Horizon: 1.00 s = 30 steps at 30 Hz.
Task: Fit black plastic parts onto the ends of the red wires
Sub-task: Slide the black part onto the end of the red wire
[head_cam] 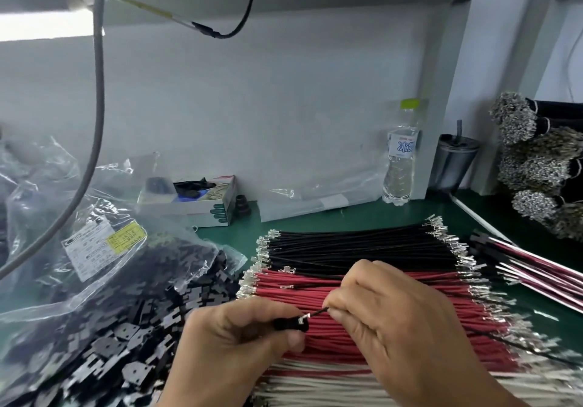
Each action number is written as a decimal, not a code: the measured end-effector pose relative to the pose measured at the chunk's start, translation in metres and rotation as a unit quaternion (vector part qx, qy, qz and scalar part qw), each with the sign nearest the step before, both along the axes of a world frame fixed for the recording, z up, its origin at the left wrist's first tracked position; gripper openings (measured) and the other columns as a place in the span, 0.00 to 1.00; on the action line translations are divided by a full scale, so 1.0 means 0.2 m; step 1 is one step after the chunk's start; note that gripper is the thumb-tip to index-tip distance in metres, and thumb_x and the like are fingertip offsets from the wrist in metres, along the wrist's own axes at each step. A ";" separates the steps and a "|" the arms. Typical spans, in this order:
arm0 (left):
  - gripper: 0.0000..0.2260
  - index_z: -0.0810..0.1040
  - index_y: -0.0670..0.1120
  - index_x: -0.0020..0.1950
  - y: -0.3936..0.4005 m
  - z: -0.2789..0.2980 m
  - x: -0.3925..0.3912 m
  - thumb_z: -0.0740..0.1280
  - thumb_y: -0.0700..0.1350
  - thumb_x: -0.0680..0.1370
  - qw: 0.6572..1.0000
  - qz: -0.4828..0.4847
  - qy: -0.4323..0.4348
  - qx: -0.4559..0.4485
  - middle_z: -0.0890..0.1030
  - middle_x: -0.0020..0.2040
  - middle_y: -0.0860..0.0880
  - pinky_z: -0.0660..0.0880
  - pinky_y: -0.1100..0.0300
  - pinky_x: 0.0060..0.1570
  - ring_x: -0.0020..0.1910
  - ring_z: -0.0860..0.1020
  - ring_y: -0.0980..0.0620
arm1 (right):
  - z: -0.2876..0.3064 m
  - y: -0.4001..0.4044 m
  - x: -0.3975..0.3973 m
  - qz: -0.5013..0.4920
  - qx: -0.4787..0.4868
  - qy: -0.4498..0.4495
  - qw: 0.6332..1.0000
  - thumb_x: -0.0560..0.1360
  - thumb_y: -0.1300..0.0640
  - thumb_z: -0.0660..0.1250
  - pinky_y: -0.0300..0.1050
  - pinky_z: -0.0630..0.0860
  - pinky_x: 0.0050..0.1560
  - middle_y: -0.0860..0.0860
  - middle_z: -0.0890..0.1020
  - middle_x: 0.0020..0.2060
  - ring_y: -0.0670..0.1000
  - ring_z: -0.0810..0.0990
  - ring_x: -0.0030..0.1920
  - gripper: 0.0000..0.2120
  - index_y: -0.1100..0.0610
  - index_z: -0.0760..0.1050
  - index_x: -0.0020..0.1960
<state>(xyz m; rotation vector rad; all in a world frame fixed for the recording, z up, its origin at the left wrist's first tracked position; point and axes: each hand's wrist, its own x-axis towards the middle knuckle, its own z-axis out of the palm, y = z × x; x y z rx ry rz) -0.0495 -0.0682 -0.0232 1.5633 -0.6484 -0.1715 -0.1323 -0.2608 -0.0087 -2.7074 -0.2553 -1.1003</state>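
Between the two hands, low in the middle of the bench, a small black plastic part (291, 324) meets the silver terminal of a thin dark wire (317, 313). The left hand (239, 343) has the part pinched between thumb and curled fingers. The right hand (388, 318) pinches the wire just behind its terminal, fingers bent round it, and the terminal tip sits right at the mouth of the part. Whether it has gone in at all is hard to tell from where I stand.

Directly under and beyond both hands lies the wide bed of red wires (362, 283), laid side by side with their metal ends pointing left and right. Just past them on the far side sits a matching layer of black wires (353, 245), and nearer, at the bottom edge, a band of white wires (315, 384).

To the left, a big clear plastic bag (79, 249) with printed labels spills a heap of black plastic parts (126, 337) across the green mat (227, 236). To the right, a bundle of finished red-and-white leads (536, 268) lies at an angle, and beyond it stand stacked bundles of terminated wires (536, 167).

Along the far wall are a small open cardboard box (202, 201), a clear water bottle (400, 160) with a green cap, and a dark cup with a straw (454, 160). A grey cable (97, 91) hangs down at the left.
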 end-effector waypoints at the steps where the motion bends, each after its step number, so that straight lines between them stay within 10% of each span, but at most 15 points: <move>1: 0.14 0.90 0.45 0.42 0.00 0.00 0.00 0.81 0.40 0.58 0.999 -0.003 0.029 -0.021 0.86 0.35 0.37 0.83 0.59 0.35 0.34 0.87 0.41 | 0.00 0.00 0.00 0.002 0.006 -0.005 1.000 0.79 0.48 0.61 0.35 0.71 0.29 0.40 0.75 0.39 0.41 0.74 0.37 0.12 0.47 0.82 0.43; 30: 0.12 0.90 0.50 0.41 -0.02 0.00 -0.02 0.79 0.38 0.61 0.998 0.055 -0.012 -0.017 0.86 0.33 0.41 0.81 0.63 0.31 0.32 0.87 0.44 | -0.06 0.05 0.05 0.001 -0.018 -0.065 0.998 0.80 0.53 0.67 0.47 0.74 0.33 0.45 0.78 0.40 0.49 0.76 0.40 0.08 0.52 0.82 0.44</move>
